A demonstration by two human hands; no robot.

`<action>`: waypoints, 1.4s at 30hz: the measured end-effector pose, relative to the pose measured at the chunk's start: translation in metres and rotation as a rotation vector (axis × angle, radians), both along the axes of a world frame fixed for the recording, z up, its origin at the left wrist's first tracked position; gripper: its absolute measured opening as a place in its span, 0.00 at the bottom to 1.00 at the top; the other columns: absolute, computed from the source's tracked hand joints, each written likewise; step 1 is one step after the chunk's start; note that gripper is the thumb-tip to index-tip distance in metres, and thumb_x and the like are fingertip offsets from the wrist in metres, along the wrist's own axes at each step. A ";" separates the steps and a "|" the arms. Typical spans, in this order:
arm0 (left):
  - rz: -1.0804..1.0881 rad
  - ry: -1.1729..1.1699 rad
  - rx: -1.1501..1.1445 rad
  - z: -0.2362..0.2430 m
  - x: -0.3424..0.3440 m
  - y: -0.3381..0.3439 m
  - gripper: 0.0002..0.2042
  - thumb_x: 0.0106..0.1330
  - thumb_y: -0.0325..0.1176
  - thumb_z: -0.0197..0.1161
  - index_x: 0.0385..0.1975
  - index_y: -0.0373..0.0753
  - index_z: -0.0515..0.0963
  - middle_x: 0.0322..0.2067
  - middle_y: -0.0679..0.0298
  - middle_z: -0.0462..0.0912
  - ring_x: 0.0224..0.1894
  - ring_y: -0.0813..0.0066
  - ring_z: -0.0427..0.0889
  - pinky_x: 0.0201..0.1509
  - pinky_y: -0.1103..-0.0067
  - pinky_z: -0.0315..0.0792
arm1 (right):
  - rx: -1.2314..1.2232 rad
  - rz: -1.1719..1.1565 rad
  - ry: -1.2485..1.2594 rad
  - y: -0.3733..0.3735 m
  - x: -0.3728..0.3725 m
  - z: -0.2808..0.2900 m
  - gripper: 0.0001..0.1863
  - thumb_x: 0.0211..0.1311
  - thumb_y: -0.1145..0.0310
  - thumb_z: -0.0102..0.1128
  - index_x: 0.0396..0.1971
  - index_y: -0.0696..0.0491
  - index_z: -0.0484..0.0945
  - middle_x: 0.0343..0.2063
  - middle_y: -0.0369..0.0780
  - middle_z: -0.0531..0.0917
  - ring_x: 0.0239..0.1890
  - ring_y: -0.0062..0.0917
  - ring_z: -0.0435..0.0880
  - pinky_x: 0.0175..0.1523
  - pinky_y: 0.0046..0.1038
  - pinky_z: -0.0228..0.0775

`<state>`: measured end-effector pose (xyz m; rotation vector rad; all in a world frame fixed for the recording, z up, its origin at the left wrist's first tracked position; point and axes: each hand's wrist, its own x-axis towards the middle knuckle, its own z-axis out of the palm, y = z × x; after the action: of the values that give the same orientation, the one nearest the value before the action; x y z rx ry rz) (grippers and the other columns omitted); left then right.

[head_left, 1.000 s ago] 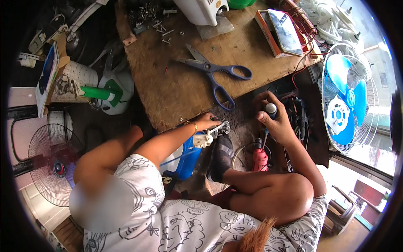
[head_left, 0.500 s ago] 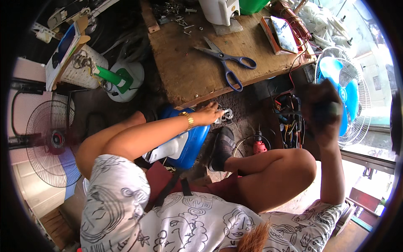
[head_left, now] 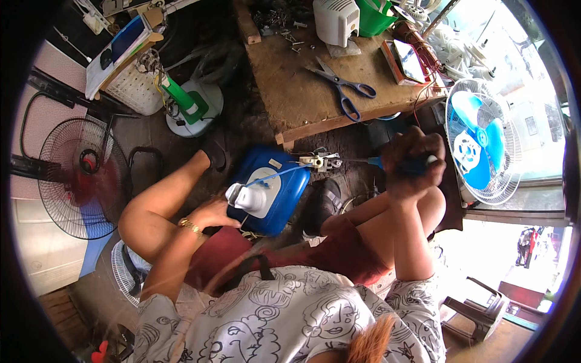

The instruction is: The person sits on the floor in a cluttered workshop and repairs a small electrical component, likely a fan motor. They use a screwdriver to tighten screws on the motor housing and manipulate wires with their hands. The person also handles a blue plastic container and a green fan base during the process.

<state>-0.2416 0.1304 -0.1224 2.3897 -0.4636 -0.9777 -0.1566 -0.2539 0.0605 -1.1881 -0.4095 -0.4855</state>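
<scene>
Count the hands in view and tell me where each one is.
2. The left hand is low on the left, beside the blue base; the right hand is right of the base, gripping a screwdriver.

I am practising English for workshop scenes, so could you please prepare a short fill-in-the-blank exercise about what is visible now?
1. The right hand grips a ____.
2. The left hand has a ____-coloured band at its wrist.
3. The rounded base under the white stem is mostly ____.
4. The scissors lie on a table made of ____.

Missing words: screwdriver; gold; blue; wood.
</scene>
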 end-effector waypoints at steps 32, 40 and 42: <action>0.126 -0.376 -0.283 0.053 0.059 -0.063 0.28 0.38 0.39 0.71 0.44 0.40 0.76 0.37 0.56 0.82 0.41 0.62 0.81 0.50 0.72 0.72 | -0.148 0.018 -0.040 0.011 0.024 -0.035 0.32 0.58 0.36 0.52 0.36 0.54 0.63 0.18 0.34 0.67 0.16 0.14 0.67 0.20 0.17 0.60; 0.212 -0.316 -0.077 0.052 0.065 -0.055 0.28 0.38 0.40 0.72 0.44 0.42 0.77 0.41 0.57 0.82 0.43 0.65 0.81 0.50 0.74 0.73 | -0.456 0.020 -0.097 0.025 0.027 -0.030 0.18 0.54 0.61 0.68 0.31 0.60 0.73 0.23 0.39 0.74 0.26 0.23 0.74 0.32 0.24 0.68; 0.221 -0.234 -0.016 0.062 0.061 -0.051 0.29 0.37 0.40 0.73 0.44 0.40 0.76 0.41 0.57 0.81 0.44 0.64 0.80 0.51 0.74 0.72 | -0.518 -0.015 -0.131 0.035 0.022 -0.027 0.20 0.51 0.60 0.69 0.30 0.60 0.73 0.23 0.42 0.75 0.25 0.30 0.73 0.35 0.27 0.68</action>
<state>-0.1805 0.0793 -0.0605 2.4887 -0.2805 -0.5992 -0.1348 -0.2193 0.0334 -1.6637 -0.6649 -0.4866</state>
